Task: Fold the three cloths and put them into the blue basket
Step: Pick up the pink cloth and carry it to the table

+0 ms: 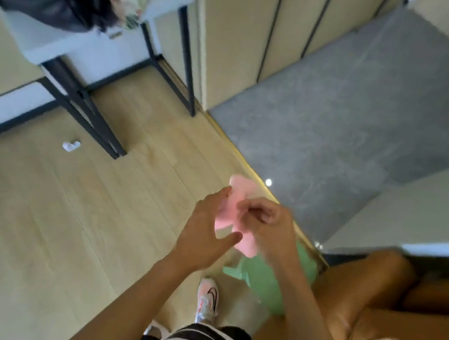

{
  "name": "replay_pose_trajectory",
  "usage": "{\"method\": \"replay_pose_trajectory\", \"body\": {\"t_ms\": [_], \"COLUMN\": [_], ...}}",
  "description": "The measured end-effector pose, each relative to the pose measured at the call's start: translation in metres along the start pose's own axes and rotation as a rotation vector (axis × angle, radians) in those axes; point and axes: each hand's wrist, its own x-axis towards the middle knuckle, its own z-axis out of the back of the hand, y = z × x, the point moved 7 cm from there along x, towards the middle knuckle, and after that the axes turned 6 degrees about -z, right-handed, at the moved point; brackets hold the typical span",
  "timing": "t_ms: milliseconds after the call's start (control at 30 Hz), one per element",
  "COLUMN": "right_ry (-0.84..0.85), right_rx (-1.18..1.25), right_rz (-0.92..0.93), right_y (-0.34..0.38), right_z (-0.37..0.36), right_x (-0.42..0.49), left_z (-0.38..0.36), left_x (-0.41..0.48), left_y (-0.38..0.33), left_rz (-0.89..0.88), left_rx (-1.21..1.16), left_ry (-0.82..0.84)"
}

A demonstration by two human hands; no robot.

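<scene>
Head view caught both hands up in mid-air over the wood floor (31, 227), working the pink cloth (235, 215). Right hand (264, 226) was pinched shut on it; left hand (204, 231) was spread open, fingers touching its edge. A green cloth (267, 282) hung just below. Folding looked barely started; next it needed a corner found and matched. No basket was in sight.

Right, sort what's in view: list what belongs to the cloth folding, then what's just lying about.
Job:
pink cloth, gripped by the right hand
left hand, open beside it
green cloth, beneath the hands

Lying about:
small white object on the floor
brown sofa
white table

No blue basket visible.
</scene>
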Motion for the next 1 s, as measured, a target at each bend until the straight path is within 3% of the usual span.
{"method": "replay_pose_trajectory", "body": {"t_ms": [233, 333, 467, 667, 833, 1000], "right_ry": [0.204, 0.269, 0.353, 0.428, 0.535, 0.658], "right_rx": [-0.069, -0.058, -0.024, -0.05, -0.094, -0.166], "right_rz": [0.218, 0.278, 0.326, 0.389, 0.375, 0.373], "right_y": [0.086, 0.108, 0.125, 0.13, 0.123, 0.115], "right_z": [-0.132, -0.183, -0.255, -0.371, -0.473, -0.567], "right_x": [-0.033, -0.048, -0.067, -0.096, -0.131, -0.157], "left_z": [0.146, 0.199, 0.266, 0.367, 0.434, 0.489], "left_x": [-0.063, -0.097, -0.153, -0.26, -0.32, -0.38], "left_y": [-0.014, 0.004, 0.041, 0.072, 0.101, 0.135], "left_rz": [0.001, 0.036, 0.078, 0.077, 0.03, 0.047], "left_rx": [0.14, 0.133, -0.101, -0.299, -0.303, -0.315], "left_ry": [-0.493, -0.594, -0.626, -0.939, -1.001, -1.181]}}
